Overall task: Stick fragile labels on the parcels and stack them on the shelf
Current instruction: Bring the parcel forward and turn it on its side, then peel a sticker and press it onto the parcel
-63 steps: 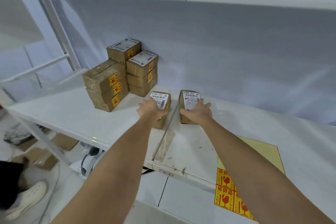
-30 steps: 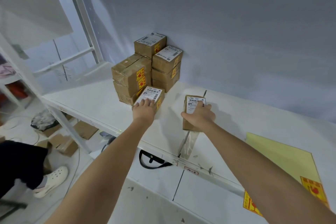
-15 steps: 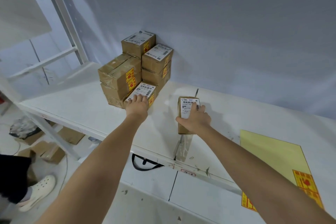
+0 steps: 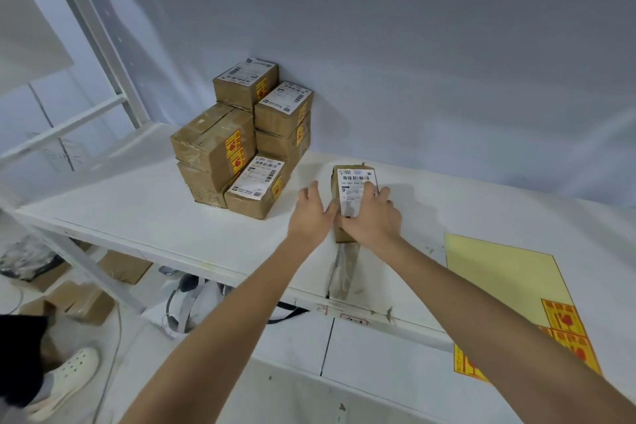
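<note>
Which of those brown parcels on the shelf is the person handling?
The lone parcel standing apart to the right of the stack: both the left hand and right hand are on it.

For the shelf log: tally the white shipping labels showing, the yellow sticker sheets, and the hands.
White shipping labels: 4
Yellow sticker sheets: 1
Hands: 2, left hand and right hand, both at one parcel
Total: 7

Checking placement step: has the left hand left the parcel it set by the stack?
Yes. The left hand moved right, off the parcel beside the stack, onto the lone parcel.
</note>
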The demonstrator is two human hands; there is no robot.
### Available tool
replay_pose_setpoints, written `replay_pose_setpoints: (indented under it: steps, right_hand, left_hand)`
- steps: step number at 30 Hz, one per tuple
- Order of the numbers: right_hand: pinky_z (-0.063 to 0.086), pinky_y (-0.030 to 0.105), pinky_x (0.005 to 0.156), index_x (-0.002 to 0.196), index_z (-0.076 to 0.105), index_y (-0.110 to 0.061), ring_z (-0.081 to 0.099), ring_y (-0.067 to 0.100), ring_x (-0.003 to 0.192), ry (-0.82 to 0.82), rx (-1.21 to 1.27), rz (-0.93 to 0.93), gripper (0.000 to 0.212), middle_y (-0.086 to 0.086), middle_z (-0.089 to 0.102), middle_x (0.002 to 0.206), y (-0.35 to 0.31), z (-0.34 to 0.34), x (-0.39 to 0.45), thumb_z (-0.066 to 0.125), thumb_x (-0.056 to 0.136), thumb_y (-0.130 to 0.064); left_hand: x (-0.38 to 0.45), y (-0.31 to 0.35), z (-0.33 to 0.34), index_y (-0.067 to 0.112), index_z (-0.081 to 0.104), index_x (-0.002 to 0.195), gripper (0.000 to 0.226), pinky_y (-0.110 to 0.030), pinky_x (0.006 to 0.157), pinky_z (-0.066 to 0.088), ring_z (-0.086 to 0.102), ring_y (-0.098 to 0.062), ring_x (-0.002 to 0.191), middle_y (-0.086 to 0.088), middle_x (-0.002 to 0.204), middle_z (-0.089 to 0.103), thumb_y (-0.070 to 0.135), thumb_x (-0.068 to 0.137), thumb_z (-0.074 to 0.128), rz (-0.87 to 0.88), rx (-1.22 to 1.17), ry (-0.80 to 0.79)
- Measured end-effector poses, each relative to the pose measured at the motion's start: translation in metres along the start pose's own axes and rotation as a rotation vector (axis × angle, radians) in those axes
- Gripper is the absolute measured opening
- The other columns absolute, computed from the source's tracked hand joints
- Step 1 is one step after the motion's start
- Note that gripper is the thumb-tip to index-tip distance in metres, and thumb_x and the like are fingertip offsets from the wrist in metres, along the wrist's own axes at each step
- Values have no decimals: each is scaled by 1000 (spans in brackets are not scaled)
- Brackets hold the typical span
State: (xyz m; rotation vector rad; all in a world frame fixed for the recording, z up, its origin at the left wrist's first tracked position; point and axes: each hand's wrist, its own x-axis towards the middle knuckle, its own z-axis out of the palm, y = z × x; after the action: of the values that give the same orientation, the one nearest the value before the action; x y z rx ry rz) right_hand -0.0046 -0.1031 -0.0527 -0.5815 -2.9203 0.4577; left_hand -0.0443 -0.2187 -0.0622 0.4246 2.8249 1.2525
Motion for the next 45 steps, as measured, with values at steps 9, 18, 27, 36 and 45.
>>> replay_pose_setpoints:
  steps: [9,18,27,36,45]
  right_hand:
    - [39,33,73,136,25,-13,50,31,107,35,36,166,83,11,38,121,47,-22,-41,59,76,-58]
    - [42,29,91,147,23,-11,53,21,113,-2,916,396,69,8,47,132,118,-43,-101,56,92,-36]
    - [53,27,70,114,54,-20,62,10,87,-20,1070,477,35,-2,63,101,141,-48,-134,68,84,-29]
    - [49,25,70,104,55,-27,60,9,85,167,762,416,38,-11,59,93,126,-38,-144,71,76,-47]
    - [54,34,77,124,55,-18,58,11,81,162,620,221,34,2,54,111,119,-32,-143,57,91,-29]
  left_hand:
    - [-23,50,39,15,39,138,50,-44,89,52,62,-30,100,-16,118,59,17,91,58,-166,-506,-277]
    - [-56,60,60,24,46,136,45,-31,73,56,63,-22,98,-9,117,62,19,93,57,-207,-634,-376]
    - [-92,68,75,20,55,119,30,-27,82,51,58,-18,96,-6,112,63,7,94,49,-141,-559,-413]
    - [-119,71,92,14,42,137,44,-39,108,34,34,-20,131,-7,140,39,33,98,35,35,-278,-410]
    - [-123,63,92,28,59,109,49,-40,99,43,57,-14,111,5,109,65,58,88,26,-81,-502,-441]
